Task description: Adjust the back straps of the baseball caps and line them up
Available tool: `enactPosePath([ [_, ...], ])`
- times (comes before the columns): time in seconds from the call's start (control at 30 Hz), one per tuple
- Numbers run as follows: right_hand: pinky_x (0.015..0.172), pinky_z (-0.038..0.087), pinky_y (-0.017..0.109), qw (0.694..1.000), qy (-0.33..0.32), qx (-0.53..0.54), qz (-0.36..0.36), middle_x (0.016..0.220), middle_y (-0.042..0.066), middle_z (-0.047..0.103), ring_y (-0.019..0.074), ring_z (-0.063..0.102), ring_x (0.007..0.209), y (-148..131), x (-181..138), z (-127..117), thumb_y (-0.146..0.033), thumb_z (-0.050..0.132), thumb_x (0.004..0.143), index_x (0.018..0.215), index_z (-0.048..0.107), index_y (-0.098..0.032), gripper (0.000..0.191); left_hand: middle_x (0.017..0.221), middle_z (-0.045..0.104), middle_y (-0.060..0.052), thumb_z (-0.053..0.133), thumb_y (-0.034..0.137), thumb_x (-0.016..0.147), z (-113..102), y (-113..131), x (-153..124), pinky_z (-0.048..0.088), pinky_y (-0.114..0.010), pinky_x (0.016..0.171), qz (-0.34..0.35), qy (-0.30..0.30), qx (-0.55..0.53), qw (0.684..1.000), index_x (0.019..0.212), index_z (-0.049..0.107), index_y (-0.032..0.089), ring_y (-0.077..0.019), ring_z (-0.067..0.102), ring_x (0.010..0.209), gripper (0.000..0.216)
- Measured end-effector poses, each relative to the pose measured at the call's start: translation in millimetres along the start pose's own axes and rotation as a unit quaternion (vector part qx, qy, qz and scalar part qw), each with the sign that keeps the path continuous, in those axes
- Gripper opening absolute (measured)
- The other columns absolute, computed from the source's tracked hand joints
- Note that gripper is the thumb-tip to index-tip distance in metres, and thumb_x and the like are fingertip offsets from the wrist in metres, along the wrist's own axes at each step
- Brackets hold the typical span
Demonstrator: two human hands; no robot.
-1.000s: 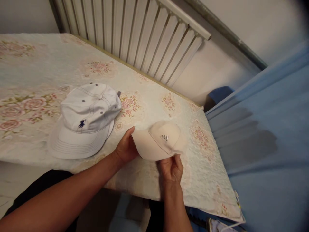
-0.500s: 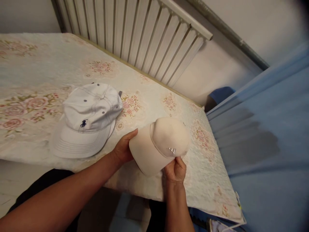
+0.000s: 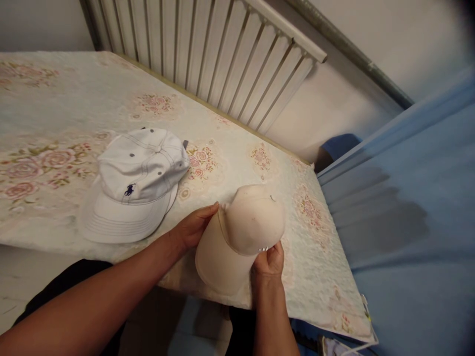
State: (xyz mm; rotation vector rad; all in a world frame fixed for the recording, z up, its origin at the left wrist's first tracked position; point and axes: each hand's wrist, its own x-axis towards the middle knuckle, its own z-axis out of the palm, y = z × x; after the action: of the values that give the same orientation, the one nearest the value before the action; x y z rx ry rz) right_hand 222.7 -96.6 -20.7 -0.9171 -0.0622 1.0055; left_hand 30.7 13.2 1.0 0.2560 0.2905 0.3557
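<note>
A cream baseball cap (image 3: pixel 254 220) with a small silver logo is held between both my hands, its brim pointing down and to the left. My left hand (image 3: pixel 195 226) grips the cap's left side where brim and crown meet, thumb on the edge. On the other side my right hand (image 3: pixel 270 259) is closed on the lower right edge near the logo; the cap hides some of its fingers. To the left, a white baseball cap (image 3: pixel 143 163) with a dark blue embroidered emblem rests on the floral bedding (image 3: pixel 230 163), brim toward me.
Behind the bed stands a white slatted radiator (image 3: pixel 208 54) against the wall. A blue curtain (image 3: pixel 408 212) hangs along the right side. Past the bed's far corner is a dark blue object (image 3: pixel 339 147). My dark-clothed knees show below the bed's near edge.
The cream cap has turned in my hands, its brim swinging down toward me and the logo moving round to the right edge. My left hand has shifted slightly right. The white cap stays put.
</note>
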Motion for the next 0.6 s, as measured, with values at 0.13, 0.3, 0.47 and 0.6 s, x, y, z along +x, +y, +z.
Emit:
enactPosePath([
  [0.13, 0.092, 0.051, 0.04, 1.0, 0.004, -0.002, 0.013, 0.089, 0.004, 0.076, 0.0214, 0.068, 0.094, -0.9, 3.9, -4.9, -0.043, 0.062, 0.078, 0.098, 0.071, -0.019, 0.033, 0.083, 0.074, -0.014, 0.056, 0.045, 0.084, -1.3, -2.7, -2.7, 0.05, -0.038, 0.084, -0.054, -0.031, -0.008, 0.998, 0.109, 0.067, 0.006, -0.0285, 0.069, 0.088, 0.048],
  [0.3, 0.09, 0.052, 0.042, 0.999, -0.017, -0.005, 0.04, 0.088, 0.005, 0.076, 0.023, 0.068, 0.094, -3.5, 5.6, -8.5, -0.043, 0.066, 0.073, 0.097, 0.07, -0.019, 0.034, 0.091, 0.074, -0.011, 0.056, 0.024, 0.084, 4.8, -3.0, -3.0, 0.051, -0.037, 0.081, -0.002, -0.059, 0.022, 0.998, 0.119, 0.062, 0.011, -0.0257, 0.069, 0.083, 0.038],
  [0.47, 0.088, 0.053, 0.04, 1.0, 0.002, 0.004, 0.029, 0.089, 0.004, 0.076, 0.0213, 0.069, 0.09, -2.9, 8.0, -12.1, -0.036, 0.068, 0.071, 0.098, 0.069, -0.019, 0.032, 0.102, 0.072, -0.007, 0.059, 0.004, 0.072, 7.5, 4.9, -0.3, 0.049, -0.036, 0.085, 0.143, -0.055, 0.038, 0.987, 0.125, 0.057, 0.02, -0.0245, 0.067, 0.092, 0.055],
  [0.6, 0.089, 0.052, 0.038, 1.0, 0.006, -0.008, 0.024, 0.091, 0.003, 0.076, 0.0197, 0.069, 0.087, -1.3, 11.5, -13.1, -0.033, 0.069, 0.07, 0.101, 0.068, -0.019, 0.034, 0.09, 0.074, -0.006, 0.059, 0.014, 0.08, -1.1, 9.4, 3.8, 0.049, -0.035, 0.085, 0.154, 0.044, 0.02, 0.987, 0.115, 0.062, 0.017, -0.0241, 0.067, 0.092, 0.036],
])
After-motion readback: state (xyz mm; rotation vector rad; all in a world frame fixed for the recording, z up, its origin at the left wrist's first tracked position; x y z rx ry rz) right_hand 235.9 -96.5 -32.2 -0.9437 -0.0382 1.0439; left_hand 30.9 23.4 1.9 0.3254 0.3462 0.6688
